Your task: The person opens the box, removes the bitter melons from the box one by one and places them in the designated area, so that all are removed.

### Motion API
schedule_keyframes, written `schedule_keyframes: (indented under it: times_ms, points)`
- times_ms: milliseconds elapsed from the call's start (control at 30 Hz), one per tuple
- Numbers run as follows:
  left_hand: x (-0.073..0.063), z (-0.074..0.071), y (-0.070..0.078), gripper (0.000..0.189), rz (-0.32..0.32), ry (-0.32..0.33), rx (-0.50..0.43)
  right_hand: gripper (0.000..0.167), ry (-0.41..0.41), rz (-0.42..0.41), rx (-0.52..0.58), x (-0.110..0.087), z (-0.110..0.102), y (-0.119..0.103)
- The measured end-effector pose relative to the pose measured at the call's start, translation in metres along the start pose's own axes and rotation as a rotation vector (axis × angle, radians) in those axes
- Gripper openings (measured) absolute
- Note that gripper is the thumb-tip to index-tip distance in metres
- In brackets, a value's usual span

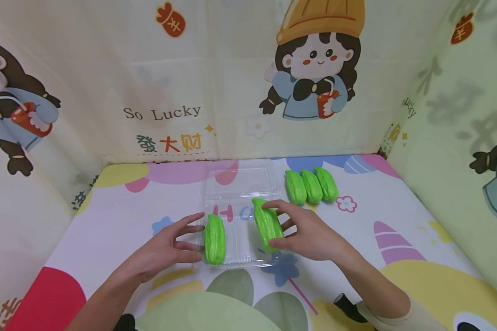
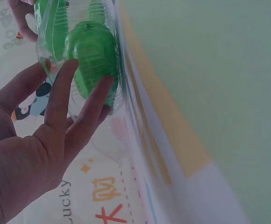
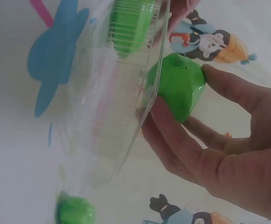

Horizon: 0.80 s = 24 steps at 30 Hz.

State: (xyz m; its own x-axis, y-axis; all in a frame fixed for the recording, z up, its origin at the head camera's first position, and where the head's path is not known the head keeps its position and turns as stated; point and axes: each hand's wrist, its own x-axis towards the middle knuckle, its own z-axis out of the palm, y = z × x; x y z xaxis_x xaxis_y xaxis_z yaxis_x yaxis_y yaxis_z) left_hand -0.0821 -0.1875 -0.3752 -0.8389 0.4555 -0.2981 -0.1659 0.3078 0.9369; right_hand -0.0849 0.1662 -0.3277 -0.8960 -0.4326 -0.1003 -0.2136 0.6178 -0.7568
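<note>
My right hand [image 1: 310,232] pinches a bright green, ridged toy gourd [image 1: 267,225] between thumb and fingers, tilted over the right side of a clear plastic clamshell box [image 1: 242,264]. In the right wrist view the held gourd [image 3: 177,86] shows at the box's rim. A second green gourd [image 1: 215,240] lies upright along the left side inside the box. My left hand [image 1: 170,250] has its fingers spread and fairly straight at the box's left wall; the left wrist view shows its fingertips [image 2: 106,84] against the clear plastic, in front of the gourd inside.
The box's lid [image 1: 240,179] lies folded back, away from me. Three more green gourds [image 1: 312,187] stand in a row at the back right on the patterned tablecloth [image 1: 120,220]. A printed curtain [image 1: 232,82] hangs behind the table and along its sides.
</note>
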Motion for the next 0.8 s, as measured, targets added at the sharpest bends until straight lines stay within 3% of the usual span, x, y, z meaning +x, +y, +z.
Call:
schedule_keyframes:
  times_ms: [800]
  points:
    - [0.001,-0.001,0.000,0.094,-0.010,0.005,-0.003,0.071,0.125,0.082,-0.024,-0.030,-0.039,0.016]
